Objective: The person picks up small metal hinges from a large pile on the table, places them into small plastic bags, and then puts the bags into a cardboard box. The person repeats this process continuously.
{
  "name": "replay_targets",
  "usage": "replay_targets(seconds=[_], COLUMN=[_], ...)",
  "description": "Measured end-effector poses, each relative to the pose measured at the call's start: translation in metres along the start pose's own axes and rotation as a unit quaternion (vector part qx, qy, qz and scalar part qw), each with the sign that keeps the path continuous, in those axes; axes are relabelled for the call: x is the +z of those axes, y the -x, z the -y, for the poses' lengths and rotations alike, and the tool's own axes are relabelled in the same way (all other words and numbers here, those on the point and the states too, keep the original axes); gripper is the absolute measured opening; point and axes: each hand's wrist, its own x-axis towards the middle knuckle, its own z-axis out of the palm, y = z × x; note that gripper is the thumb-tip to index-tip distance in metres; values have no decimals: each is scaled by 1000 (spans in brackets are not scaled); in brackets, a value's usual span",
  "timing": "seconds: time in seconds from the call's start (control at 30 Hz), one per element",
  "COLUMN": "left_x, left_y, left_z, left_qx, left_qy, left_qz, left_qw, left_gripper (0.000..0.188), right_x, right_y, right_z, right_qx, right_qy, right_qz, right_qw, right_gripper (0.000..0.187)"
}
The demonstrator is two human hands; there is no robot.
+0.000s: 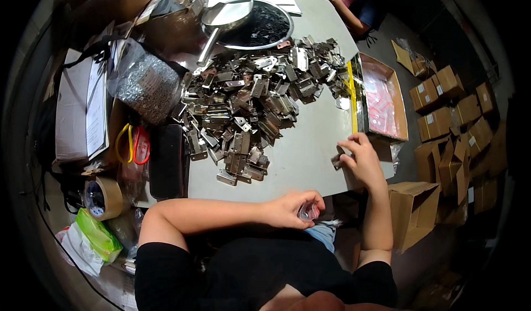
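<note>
My left hand [289, 209] is closed around a small clear plastic bag [307, 211] in front of my body, with the round mouth of the bag facing up. Over the table's right side, my right hand [362, 159] has its thumb and index finger apart. A small metal bracket [336, 161] lies right by that thumb tip; whether they touch is hard to make out. A large loose heap of metal brackets [238, 109], some hinge-like with holes, spreads over the table's middle. The nearest of them lie beyond my left forearm.
Behind the heap stands a metal bowl [290, 31] of dark small parts with a metal scoop [209, 48]. An open box [402, 103] of plastic packets borders the right edge. Left are a black case [167, 161], scissors [131, 145] and tape [113, 197]. Another person's arm [345, 13] reaches in far right.
</note>
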Motion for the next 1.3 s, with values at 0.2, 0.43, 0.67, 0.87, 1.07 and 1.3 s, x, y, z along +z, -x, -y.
replay_targets(seconds=[0.2, 0.43, 0.67, 0.87, 1.07, 1.3], left_x=[3, 4, 6, 4, 4, 3], left_y=[-2, -1, -2, -2, -3, -3], left_z=[11, 14, 18, 16, 17, 17], left_qx=[50, 67, 73, 88, 56, 30], left_qy=[-74, -116, -113, -116, -57, 9], left_qz=[9, 26, 11, 1, 1, -30], left_qw=[996, 991, 991, 989, 997, 999], left_gripper=[40, 37, 35, 35, 40, 47], right_x=[24, 92, 106, 95, 60, 52], right_y=[-16, -68, -71, -63, -16, 21], right_z=[20, 93, 97, 98, 63, 33], right_qx=[20, 86, 91, 148, 79, 150], right_qy=[-93, -275, -158, -196, -56, -80], right_qz=[148, 33, -23, 14, 8, 11], right_qw=[984, 957, 983, 969, 995, 985], right_gripper=[14, 18, 21, 22, 21, 21])
